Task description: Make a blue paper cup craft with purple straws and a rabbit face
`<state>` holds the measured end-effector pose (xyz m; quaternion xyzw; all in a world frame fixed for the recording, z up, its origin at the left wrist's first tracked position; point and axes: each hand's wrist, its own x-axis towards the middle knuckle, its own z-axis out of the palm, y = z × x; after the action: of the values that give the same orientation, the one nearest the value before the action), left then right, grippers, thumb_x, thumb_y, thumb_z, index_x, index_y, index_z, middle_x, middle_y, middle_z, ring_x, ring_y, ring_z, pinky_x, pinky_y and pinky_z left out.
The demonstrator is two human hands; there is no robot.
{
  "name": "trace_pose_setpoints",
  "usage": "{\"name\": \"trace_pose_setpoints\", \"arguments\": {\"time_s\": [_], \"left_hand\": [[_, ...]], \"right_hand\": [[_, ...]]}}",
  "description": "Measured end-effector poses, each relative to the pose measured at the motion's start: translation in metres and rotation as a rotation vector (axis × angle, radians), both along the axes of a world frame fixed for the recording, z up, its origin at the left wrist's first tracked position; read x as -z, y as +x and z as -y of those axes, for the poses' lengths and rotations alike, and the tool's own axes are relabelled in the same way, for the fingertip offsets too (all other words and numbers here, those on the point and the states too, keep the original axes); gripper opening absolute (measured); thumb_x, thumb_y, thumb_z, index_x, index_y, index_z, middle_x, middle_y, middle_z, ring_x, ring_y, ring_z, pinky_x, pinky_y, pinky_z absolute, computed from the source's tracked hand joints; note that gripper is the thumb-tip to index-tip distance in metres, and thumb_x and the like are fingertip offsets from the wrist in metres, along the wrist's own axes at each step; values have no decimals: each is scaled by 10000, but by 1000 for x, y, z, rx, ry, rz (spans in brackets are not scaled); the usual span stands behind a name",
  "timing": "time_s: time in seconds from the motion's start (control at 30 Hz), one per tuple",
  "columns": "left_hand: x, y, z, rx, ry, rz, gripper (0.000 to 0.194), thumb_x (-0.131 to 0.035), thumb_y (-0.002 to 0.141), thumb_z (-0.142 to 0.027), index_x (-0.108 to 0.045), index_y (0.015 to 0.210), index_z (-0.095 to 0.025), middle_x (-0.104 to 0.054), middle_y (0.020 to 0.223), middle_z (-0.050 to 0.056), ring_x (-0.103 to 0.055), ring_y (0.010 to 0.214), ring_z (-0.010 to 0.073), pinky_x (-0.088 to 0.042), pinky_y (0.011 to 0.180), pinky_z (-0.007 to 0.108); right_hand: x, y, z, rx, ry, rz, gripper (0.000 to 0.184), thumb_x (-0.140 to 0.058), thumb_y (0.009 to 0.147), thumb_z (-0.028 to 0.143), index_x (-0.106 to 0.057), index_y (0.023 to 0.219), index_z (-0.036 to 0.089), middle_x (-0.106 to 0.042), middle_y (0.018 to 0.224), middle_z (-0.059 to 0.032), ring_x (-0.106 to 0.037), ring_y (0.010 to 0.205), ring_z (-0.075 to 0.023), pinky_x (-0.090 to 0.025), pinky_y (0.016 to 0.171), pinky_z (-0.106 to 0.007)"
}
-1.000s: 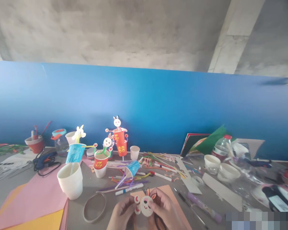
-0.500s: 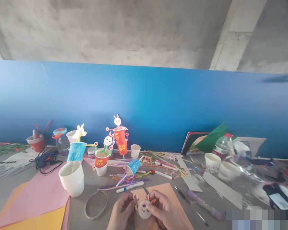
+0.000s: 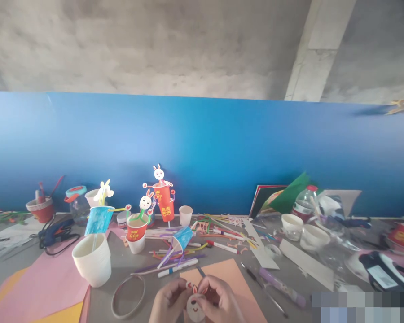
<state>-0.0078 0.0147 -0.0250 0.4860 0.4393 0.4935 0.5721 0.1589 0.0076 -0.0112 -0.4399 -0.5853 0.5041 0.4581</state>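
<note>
left hand (image 3: 168,301): low at the near edge of the picture, fingers curled in from the left, its grip closed on the left rim of the rabbit face.
right hand (image 3: 218,299): beside it on the right, fingertips pinching the same piece near its ears; the two hands almost touch.
rabbit face (image 3: 195,306): a small round white paper cut-out with red-lined ears and a drawn face, held between both hands just above the orange paper sheet (image 3: 229,274) at the near middle of the table (image 3: 148,269).
step in hand: it looks like fine work on the face itself, pressing or fitting a small part at the ears; the spot is mostly hidden by fingers, so i cannot tell which.
what the next move calls for: by my judgement a steady pinch from one hand while the other does the fitting, with light pressure so the thin paper does not crease.
finished pieces: a red cup with a rabbit on a stick (image 3: 163,197) stands far behind, a second red cup (image 3: 136,226) with its own rabbit head just left of it.
left side: a stack of white cups (image 3: 90,262), a blue cup (image 3: 97,220) behind it, pink paper (image 3: 37,287) under them, a wire ring (image 3: 128,296) lying flat near the left hand.
middle: a tipped blue cup (image 3: 183,237) among straws and a white marker (image 3: 178,267), well apart from the hands.
right side: a purple pen (image 3: 279,288) on the table, white bowls (image 3: 303,231) and a plastic bottle (image 3: 305,205) farther off.
</note>
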Motion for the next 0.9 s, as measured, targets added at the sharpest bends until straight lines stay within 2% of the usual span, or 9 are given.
{"name": "trace_pose_setpoints", "arguments": {"time_s": [0.3,0.5,0.6,0.73,0.9], "left_hand": [[-13,-1,0,64,17,-70,549,-720,709,-692,-702,688,-144,-555,585,-8,-491,594,141,-386,597,246],[-23,-3,-1,82,-28,-50,533,-734,718,-666,-682,692,-136,-573,583,-8,-503,584,132,-395,602,250],[-21,-3,-2,101,-86,-12,535,-759,684,-669,-692,732,-139,-610,611,4,-554,607,143,-427,614,252],[-14,-4,-4,147,-173,58,560,-727,675,-715,-633,700,-164,-650,625,15,-585,576,134,-458,614,255],[-14,-4,-5,235,-170,49,563,-758,648,-705,-630,674,-157,-638,611,4,-578,553,121,-462,600,244]], "right_hand": [[8,6,0,-3,72,-5,215,-710,781,343,-553,716,212,-613,679,11,-559,575,-139,-416,558,-237],[2,7,4,-2,159,-5,191,-677,816,287,-541,700,220,-627,725,-8,-591,655,-163,-447,622,-255],[-5,10,6,5,179,-13,162,-650,823,293,-549,718,222,-636,752,-22,-610,675,-177,-465,638,-270],[-13,14,8,7,203,-19,100,-647,794,260,-574,738,223,-662,772,-39,-648,717,-201,-492,665,-285],[-13,15,7,-23,269,-1,70,-620,778,181,-592,734,228,-693,766,-43,-677,705,-207,-505,644,-283]]}}
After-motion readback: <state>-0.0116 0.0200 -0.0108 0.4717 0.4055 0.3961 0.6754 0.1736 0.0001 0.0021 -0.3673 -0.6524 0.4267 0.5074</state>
